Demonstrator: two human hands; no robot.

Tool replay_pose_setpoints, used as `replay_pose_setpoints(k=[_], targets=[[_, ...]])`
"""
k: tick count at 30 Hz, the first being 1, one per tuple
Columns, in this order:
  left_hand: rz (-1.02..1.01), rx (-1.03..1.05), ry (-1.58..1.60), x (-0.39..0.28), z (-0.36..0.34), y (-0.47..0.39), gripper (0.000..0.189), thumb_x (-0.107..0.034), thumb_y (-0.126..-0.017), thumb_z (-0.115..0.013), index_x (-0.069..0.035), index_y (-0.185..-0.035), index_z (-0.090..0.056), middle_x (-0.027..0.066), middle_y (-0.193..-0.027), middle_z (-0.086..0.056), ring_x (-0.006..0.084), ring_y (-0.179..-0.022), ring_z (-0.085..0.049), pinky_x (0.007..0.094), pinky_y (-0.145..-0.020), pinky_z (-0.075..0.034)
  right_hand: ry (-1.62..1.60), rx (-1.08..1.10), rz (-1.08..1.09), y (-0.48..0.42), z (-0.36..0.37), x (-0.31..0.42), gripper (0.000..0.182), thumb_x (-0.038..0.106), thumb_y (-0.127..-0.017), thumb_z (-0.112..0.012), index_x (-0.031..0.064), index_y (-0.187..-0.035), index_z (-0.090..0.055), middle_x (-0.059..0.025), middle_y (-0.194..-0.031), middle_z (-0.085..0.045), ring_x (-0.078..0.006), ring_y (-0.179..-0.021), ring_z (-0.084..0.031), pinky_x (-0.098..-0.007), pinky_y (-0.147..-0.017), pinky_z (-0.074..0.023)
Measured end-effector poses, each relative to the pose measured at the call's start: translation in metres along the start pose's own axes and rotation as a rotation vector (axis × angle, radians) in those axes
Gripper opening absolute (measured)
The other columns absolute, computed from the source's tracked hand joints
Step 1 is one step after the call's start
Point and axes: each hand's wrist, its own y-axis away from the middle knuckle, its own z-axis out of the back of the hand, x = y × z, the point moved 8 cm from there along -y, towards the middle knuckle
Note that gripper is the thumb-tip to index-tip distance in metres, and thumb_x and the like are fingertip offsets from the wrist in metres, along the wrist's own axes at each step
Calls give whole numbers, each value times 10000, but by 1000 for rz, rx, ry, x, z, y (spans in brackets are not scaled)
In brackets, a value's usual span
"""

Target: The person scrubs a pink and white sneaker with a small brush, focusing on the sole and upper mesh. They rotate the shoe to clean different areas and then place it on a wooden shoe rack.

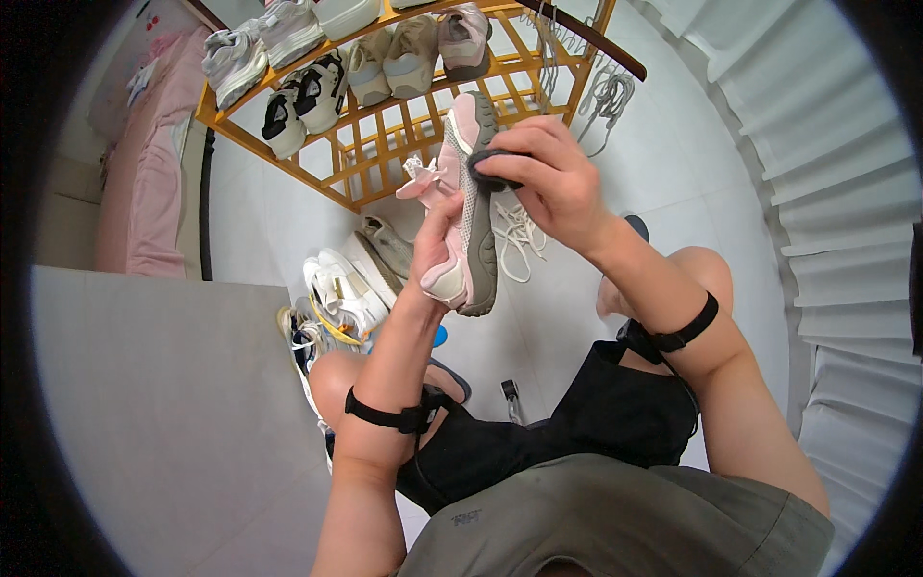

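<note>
My left hand (pixel 435 241) grips a pink and white sneaker (pixel 453 173) around its heel half, with the toe pointing away from me. The shoe is tilted on its side, so its grey rubber sole (pixel 484 263) faces right. My right hand (pixel 551 177) pinches a dark grey pad or cloth (pixel 497 169) and holds it against the edge of the sole near the middle. The pad's exact kind cannot be told. A pink and white tongue or lace part sticks out at the shoe's left.
A wooden shoe rack (pixel 288 169) with several sneakers stands ahead. White shoelaces (pixel 520 234) lie on the floor behind the held shoe. More shoes (pixel 346 292) rest left of my hands. Grey laces (pixel 609 97) hang by the rack. A white curtain (pixel 815 180) runs along the right.
</note>
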Motion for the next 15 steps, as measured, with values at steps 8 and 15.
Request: replay_pose_setpoints(k=[8,15], targets=[[-105,-54,132,-12,13,-9,312,-341,-1052,-550,-67,-1151,-660,91,-1028,-727,221,-928,-734,377,-817,-630,-360,161,-300,13,-25,8,351,-141,-770,-718,43,-1068,-745,-96,-1076,-722,-291,-1008,-681,-375,-856,-562],[-103,-11,103,-25,23,-5,398,-308,-1035,-532,-45,-1312,-644,119,-1176,-747,248,-1045,-744,389,-900,-622,-504,360,-102,14,-34,37,312,-88,-795,-759,63,-1066,-736,-92,-1088,-708,-314,-1034,-653,-402,-874,-548]])
